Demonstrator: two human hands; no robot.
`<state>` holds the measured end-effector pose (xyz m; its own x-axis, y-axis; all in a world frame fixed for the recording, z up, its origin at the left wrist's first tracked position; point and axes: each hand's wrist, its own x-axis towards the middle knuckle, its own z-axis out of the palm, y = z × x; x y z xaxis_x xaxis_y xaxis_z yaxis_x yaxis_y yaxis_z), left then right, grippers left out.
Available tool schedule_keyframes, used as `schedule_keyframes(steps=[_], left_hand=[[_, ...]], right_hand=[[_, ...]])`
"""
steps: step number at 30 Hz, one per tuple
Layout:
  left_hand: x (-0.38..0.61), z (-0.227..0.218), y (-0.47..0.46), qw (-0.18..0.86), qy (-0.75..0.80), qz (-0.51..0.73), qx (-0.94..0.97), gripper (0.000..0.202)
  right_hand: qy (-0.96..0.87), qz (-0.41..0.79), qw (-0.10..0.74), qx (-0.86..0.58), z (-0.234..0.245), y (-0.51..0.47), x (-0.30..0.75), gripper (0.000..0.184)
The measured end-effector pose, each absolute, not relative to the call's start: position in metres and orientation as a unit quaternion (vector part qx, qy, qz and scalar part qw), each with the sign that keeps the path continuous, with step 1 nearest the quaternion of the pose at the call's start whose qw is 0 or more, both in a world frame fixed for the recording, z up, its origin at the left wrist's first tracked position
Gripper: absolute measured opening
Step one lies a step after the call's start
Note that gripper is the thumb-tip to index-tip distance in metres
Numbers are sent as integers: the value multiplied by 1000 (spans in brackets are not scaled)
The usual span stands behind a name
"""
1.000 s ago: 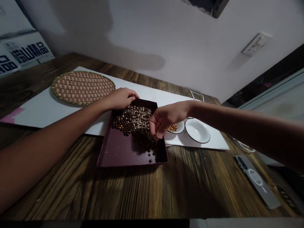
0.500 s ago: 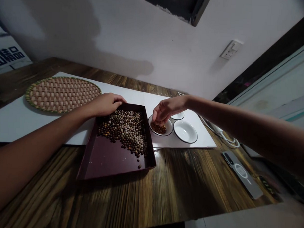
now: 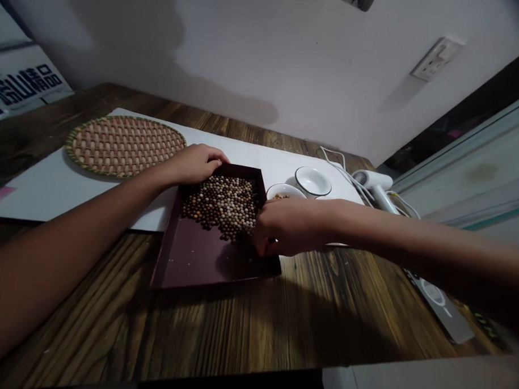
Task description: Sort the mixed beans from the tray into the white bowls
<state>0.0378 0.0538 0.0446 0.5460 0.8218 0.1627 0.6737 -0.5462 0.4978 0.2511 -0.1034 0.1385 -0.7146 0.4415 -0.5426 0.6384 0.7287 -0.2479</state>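
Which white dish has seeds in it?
The dish beside the maroon tray, just past the right hand, holds seeds; the dish behind it looks empty.

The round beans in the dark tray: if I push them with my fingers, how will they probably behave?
The round beans will probably roll easily, since they look smooth and nearly spherical. They seem light, so a push from the right hand would likely scatter some across the smooth floor of the dark red tray. The tray's raised rim should probably stop most of them.
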Motion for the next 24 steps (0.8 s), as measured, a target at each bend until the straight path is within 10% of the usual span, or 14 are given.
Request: schedule_keyframes(steps=[24], left_hand=[[38, 45, 53, 201, 433, 197, 856, 40]], right_hand=[[916, -62, 248, 310, 112, -116, 235, 14]])
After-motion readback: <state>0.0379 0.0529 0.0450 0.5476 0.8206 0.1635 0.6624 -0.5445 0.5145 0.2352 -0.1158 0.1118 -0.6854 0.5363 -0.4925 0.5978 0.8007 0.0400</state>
